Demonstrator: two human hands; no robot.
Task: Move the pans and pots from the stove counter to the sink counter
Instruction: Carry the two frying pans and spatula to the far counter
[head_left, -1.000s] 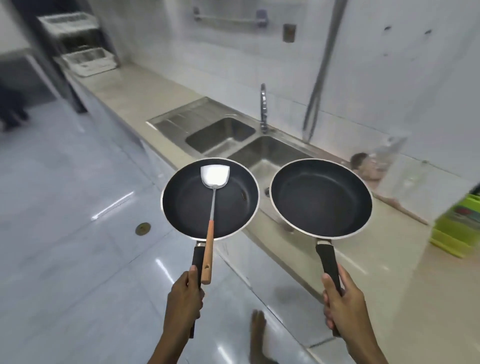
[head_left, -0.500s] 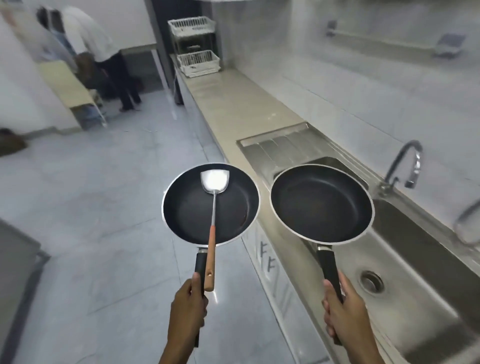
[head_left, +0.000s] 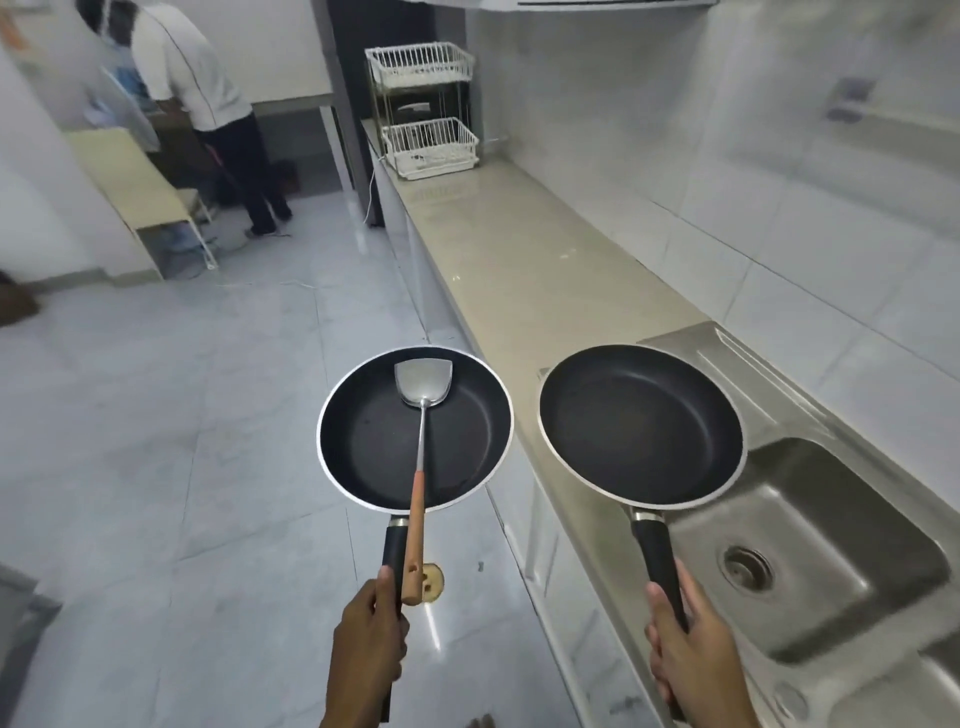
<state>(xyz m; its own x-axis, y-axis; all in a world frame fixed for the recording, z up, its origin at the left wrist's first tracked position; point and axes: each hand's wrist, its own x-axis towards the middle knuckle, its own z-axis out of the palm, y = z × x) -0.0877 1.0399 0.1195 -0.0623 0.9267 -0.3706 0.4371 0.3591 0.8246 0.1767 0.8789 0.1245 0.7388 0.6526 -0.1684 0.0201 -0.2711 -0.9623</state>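
Note:
My left hand (head_left: 366, 642) grips the black handle of a black frying pan (head_left: 374, 447) held level over the floor. A metal spatula (head_left: 422, 387) with a wooden handle lies in that pan, its handle sticking out over the rim toward my hand. My right hand (head_left: 691, 654) grips the handle of a second black frying pan (head_left: 641, 426), which hovers over the beige sink counter (head_left: 519, 270) and the sink's left edge. The steel sink (head_left: 831, 561) with its drain lies to the right of that pan.
A white two-tier wire dish rack (head_left: 426, 114) stands at the far end of the counter. A person in a white shirt (head_left: 192, 78) stands at the far left by a small beige table (head_left: 135, 182). The tiled wall runs along the right.
My view has swung left along the counter, so the sink has slid to the right and the dish rack has come nearer. Both pans stay held level in the same grip.

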